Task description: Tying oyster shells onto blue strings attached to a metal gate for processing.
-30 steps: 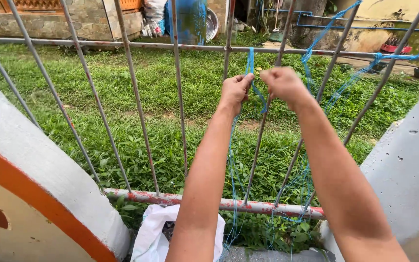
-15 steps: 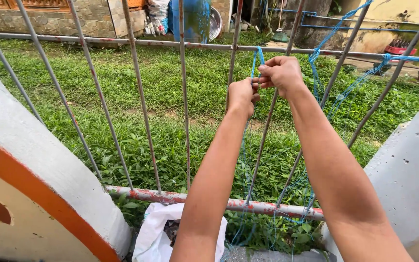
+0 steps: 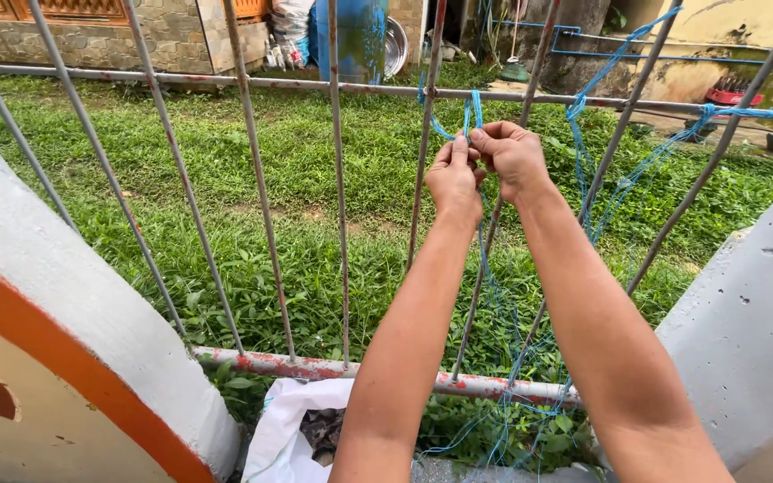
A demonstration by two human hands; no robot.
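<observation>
My left hand [image 3: 454, 182] and my right hand [image 3: 512, 157] are raised together at a grey metal railing [image 3: 339, 206], fingertips meeting. Both pinch a thin blue cord [image 3: 473, 111] that loops up toward the railing's top bar [image 3: 225, 81]. More of this blue cord forms a loose net [image 3: 601, 192] strung across the bars to the right and hanging down to the rusty bottom rail [image 3: 315, 367]. The hands sit just below the top bar, between two upright bars.
A white sack [image 3: 290, 434] lies at the foot of the railing. White concrete pillars stand left [image 3: 55, 295] and right [image 3: 744, 322]. Beyond the bars lie grass [image 3: 225, 206], a blue barrel [image 3: 360, 36] and a stone wall.
Both hands have closed in on each other and now pinch the blue cord together slightly left of where they were; the view has shifted a little.
</observation>
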